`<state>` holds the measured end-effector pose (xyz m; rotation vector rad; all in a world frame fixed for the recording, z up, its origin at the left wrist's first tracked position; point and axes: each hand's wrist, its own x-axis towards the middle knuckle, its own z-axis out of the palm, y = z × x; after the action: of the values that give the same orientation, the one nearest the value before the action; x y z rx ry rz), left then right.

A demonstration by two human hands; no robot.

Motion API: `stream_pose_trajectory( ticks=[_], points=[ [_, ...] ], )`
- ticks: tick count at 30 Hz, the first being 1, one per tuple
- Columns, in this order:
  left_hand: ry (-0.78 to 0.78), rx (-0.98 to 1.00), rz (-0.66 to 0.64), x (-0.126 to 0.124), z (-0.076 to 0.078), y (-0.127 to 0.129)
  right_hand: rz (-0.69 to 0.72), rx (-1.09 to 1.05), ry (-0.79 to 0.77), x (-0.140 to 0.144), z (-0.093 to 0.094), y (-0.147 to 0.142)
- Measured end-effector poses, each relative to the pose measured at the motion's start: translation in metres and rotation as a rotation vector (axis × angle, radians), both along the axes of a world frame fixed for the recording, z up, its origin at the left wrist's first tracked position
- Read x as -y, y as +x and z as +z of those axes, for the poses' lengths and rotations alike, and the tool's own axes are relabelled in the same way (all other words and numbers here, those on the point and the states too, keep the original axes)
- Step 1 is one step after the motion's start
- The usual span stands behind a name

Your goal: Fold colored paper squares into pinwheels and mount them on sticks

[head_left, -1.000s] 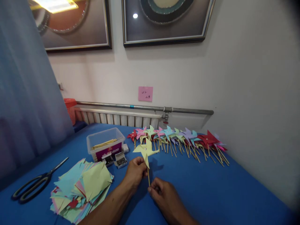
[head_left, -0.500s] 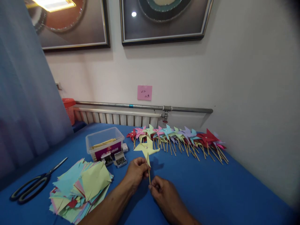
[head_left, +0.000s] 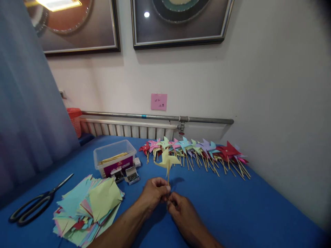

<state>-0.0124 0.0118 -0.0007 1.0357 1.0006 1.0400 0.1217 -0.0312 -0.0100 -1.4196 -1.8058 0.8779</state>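
The fingers [head_left: 164,189] of the left hand [head_left: 155,191] pinch a slim, straight wooden-looking stick [head_left: 168,175] near its middle, while those of the right hand [head_left: 179,206] grasp it by its lower end, the two hands nearly meeting at the lower centre of the frame. On top of that stick sits a pale yellow pinwheel [head_left: 162,159], upright at the centre and a little above the hands, its smooth, matte paper folded into curved, pointed vanes; the stick runs up in front of the paper. Its upper vane overlaps part of a row of pinwheels [head_left: 184,144] in red, pink, blue, green and lilac, lying on the blue table [head_left: 219,213] from centre to right. Left of centre stands a clear plastic tub [head_left: 98,161] of thin sticks, with a small open box [head_left: 132,176] of shiny bits just beside it. At lower left, ragged-edged sheets of coloured paper [head_left: 104,198] lie heaped, partly behind the left forearm, near dark-handled scissors [head_left: 48,198]. A soft blue curtain [head_left: 31,96] hides the wall at far left.
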Motion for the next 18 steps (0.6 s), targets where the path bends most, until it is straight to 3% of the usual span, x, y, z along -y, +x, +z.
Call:
stream_pose_trajectory(
  ticks=[18],
  points=[
    [0.009, -0.007, -0.021, 0.0, -0.0043, 0.0019, 0.045, 0.005, 0.008, -0.0027, -0.0027, 0.0022]
  ],
)
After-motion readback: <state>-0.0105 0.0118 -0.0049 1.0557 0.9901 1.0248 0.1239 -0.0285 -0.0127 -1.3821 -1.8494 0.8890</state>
